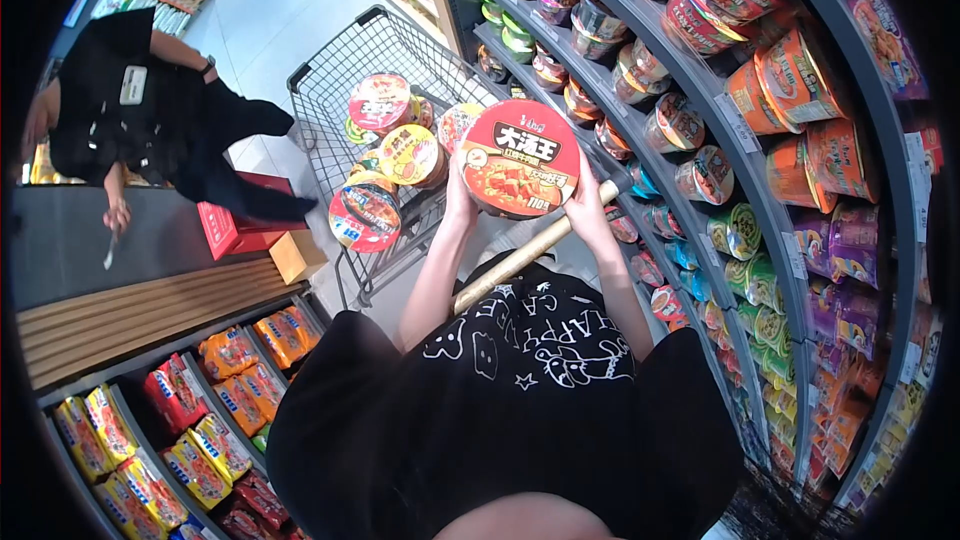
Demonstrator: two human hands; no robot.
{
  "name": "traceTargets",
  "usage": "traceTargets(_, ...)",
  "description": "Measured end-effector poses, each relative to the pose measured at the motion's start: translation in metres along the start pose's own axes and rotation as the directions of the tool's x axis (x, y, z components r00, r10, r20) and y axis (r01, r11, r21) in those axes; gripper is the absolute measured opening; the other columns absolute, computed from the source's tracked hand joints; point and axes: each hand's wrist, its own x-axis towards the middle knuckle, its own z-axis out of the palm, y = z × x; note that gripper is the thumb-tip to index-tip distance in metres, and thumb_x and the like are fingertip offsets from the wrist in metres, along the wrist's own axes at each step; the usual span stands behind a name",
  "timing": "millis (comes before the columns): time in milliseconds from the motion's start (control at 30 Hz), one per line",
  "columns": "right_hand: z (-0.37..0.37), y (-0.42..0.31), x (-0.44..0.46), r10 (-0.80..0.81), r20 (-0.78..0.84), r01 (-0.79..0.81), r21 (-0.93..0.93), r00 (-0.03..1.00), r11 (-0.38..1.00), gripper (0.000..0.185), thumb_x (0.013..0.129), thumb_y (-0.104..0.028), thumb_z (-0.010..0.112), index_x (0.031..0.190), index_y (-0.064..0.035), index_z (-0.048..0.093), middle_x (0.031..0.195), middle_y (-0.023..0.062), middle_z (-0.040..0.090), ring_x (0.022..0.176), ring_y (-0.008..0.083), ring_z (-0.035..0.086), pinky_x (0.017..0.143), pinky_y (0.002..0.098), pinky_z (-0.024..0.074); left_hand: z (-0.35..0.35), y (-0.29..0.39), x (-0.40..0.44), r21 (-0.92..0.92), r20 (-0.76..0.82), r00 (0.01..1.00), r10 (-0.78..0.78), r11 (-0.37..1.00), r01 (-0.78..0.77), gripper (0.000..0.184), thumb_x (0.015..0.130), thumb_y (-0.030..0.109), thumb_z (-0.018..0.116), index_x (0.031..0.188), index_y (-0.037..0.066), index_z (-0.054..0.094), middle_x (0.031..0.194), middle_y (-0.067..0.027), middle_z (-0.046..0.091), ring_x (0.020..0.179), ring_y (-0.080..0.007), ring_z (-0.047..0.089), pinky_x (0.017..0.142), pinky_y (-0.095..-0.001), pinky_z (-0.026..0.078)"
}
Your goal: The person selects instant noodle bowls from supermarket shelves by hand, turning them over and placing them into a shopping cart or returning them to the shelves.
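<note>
A big red instant noodle bowl (520,162) is held up in front of my chest, its printed lid facing me. My left hand (459,198) grips its left side and my right hand (588,202) its right side, fingers partly hidden behind the bowl. Just beyond stands a wire shopping cart (330,80) with a tan handle bar (515,262) below the bowl. Several noodle cups lie in the cart, among them a yellow-lidded cup (410,154), a pink-and-white-lidded cup (379,101) and a red-and-blue cup (365,216).
Curved shelves (745,125) packed with noodle bowls and bagged noodles rise close on the right. A lower rack (215,390) of noodle packs is at the lower left. Another person in black (170,120) stands left of the cart near a red box (245,220).
</note>
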Motion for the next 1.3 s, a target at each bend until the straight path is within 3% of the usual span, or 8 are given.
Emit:
traceTargets(200, 0.0, 0.008, 0.015, 0.018, -0.062, -0.017, 0.02, 0.998, 1.0, 0.063, 0.071, 0.012, 0.047, 0.128, -0.001, 0.023, 0.122, 0.0092, 0.039, 0.108, 0.0136, 0.04, 0.092, 0.0263, 0.0321, 0.0, 0.032, -0.001, 0.059, 0.179, 0.975, -0.13, 0.991, 0.121, 0.068, 0.08, 0.053, 0.038, 0.126, 0.005, 0.027, 0.126, -0.0089, 0.036, 0.117, -0.0176, 0.032, 0.098, -0.033, 0.021)
traceTargets(400, 0.013, 0.001, 0.022, -0.02, -0.058, 0.018, -0.04, 0.998, 0.999, 0.057, 0.074, 0.011, 0.044, 0.127, -0.0005, 0.026, 0.126, 0.0108, 0.036, 0.114, 0.0161, 0.035, 0.094, 0.0275, 0.0302, -0.01, 0.062, 0.003, 0.324, 0.39, 0.909, -0.144, 0.946, 0.011, 0.067, 0.073, 0.027, 0.06, 0.126, 0.002, 0.026, 0.121, -0.0096, 0.04, 0.11, -0.0153, 0.039, 0.092, -0.0287, 0.03)
traceTargets(533, 0.026, 0.006, 0.021, -0.039, -0.021, 0.03, -0.318, 0.999, 0.948, 0.055, 0.073, 0.006, 0.046, 0.124, -0.0027, 0.031, 0.126, 0.013, 0.036, 0.116, 0.022, 0.036, 0.093, 0.0297, 0.0311, -0.043, 0.081, 0.009, 0.242, 0.253, 0.966, -0.046, 0.97, -0.017, 0.062, 0.072, 0.022, 0.06, 0.123, 0.003, 0.03, 0.113, -0.0103, 0.047, 0.103, -0.0176, 0.046, 0.088, -0.0297, 0.036)
traceTargets(600, 0.037, -0.002, 0.023, -0.201, 0.117, 0.225, -0.697, 0.973, 0.681, 0.048, 0.07, -0.005, 0.052, 0.117, -0.0058, 0.043, 0.111, 0.0138, 0.049, 0.103, 0.0268, 0.048, 0.085, 0.033, 0.0385, -0.06, 0.1, 0.007, 0.153, 0.134, 0.99, -0.047, 0.988, 0.026, 0.062, 0.073, 0.022, 0.059, 0.123, 0.003, 0.03, 0.112, -0.0106, 0.047, 0.101, -0.0179, 0.048, 0.086, -0.0309, 0.039)
traceTargets(667, 0.053, -0.011, 0.018, -0.02, 0.224, 0.204, -0.843, 0.974, 0.498, 0.038, 0.07, -0.015, 0.055, 0.108, -0.0102, 0.051, 0.099, 0.0102, 0.056, 0.091, 0.0242, 0.053, 0.076, 0.0331, 0.043, -0.085, 0.115, 0.017, 0.103, 0.099, 0.995, 0.024, 0.994, -0.034, 0.06, 0.074, 0.022, 0.058, 0.122, 0.003, 0.03, 0.113, -0.0106, 0.047, 0.1, -0.0183, 0.049, 0.084, -0.0313, 0.041)
traceTargets(800, 0.057, -0.006, 0.018, 0.146, 0.232, 0.154, -0.896, 0.962, 0.416, 0.022, 0.069, -0.026, 0.058, 0.09, -0.0208, 0.061, 0.065, 0.0011, 0.06, 0.062, 0.021, 0.058, 0.056, 0.0314, 0.044, -0.101, 0.144, 0.043, 0.223, -0.125, 0.976, 0.179, 0.963, -0.148, 0.059, 0.074, 0.038, 0.053, 0.12, 0.006, 0.035, 0.116, -0.0125, 0.044, 0.101, -0.0172, 0.048, 0.085, -0.0353, 0.038)
traceTargets(900, 0.06, -0.005, 0.02, 0.244, 0.257, 0.139, -0.9, 0.935, 0.412, 0.016, 0.07, -0.028, 0.058, 0.084, -0.0235, 0.063, 0.051, -0.0006, 0.055, 0.051, 0.0202, 0.055, 0.048, 0.0317, 0.0414, -0.124, 0.137, 0.098, 0.217, -0.181, 0.983, 0.011, 0.976, 0.029, 0.056, 0.073, 0.043, 0.054, 0.118, 0.015, 0.037, 0.111, -0.0106, 0.045, 0.091, -0.0185, 0.049, 0.075, -0.0394, 0.042)
traceTargets(1300, 0.074, -0.001, 0.013, 0.111, 0.106, 0.041, -0.881, 0.988, 0.471, 0.009, 0.069, -0.027, 0.059, 0.073, -0.0209, 0.065, 0.043, 0.0005, 0.049, 0.043, 0.0191, 0.052, 0.043, 0.0313, 0.0389, -0.127, -0.031, 0.219, -0.154, -0.004, 0.976, -0.218, 0.965, 0.215, 0.064, 0.071, 0.023, 0.061, 0.123, 0.014, 0.026, 0.113, -0.0118, 0.043, 0.102, -0.0302, 0.044, 0.075, -0.0474, 0.045)
